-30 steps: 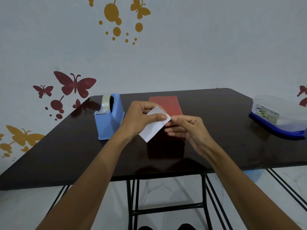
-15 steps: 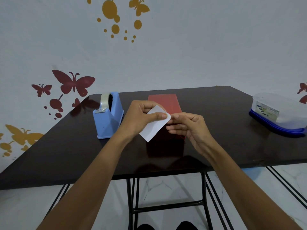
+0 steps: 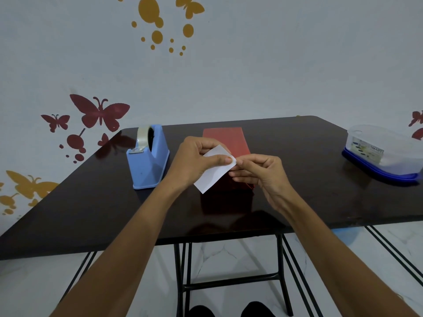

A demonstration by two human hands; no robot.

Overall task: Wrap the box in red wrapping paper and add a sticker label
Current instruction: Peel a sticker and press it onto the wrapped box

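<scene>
Red paper covers the box point(image 3: 225, 143), which sits flat on the dark glossy table point(image 3: 91, 202) abt midway across, long side running away from the person. Both hands are over its near half w/ a small white sticker label point(image 3: 214, 173) between them. The label is tilted, one corner pointing down toward the near end of the box.

Left hand point(image 3: 194, 161) grips the label, thumb laid across the front near the top right corner, fingers curled behind it. Right hand point(image 3: 263, 173) is curled too, thumb + index tip pinching that same corner right next to the left thumb. Can't tell if it's got the sticker itself or a backing layer. Label looks held off the box, not stuck down, tho the gap is hard to judge from this angle.

Just left of the left hand there's a light blue tape dispenser point(image 3: 148, 167) w/ a clear roll in it. Far right of the table has a clear plastic container point(image 3: 386, 152) on a blue base. Wall behind has maroon + mustard butterfly decals point(image 3: 99, 113).
</scene>
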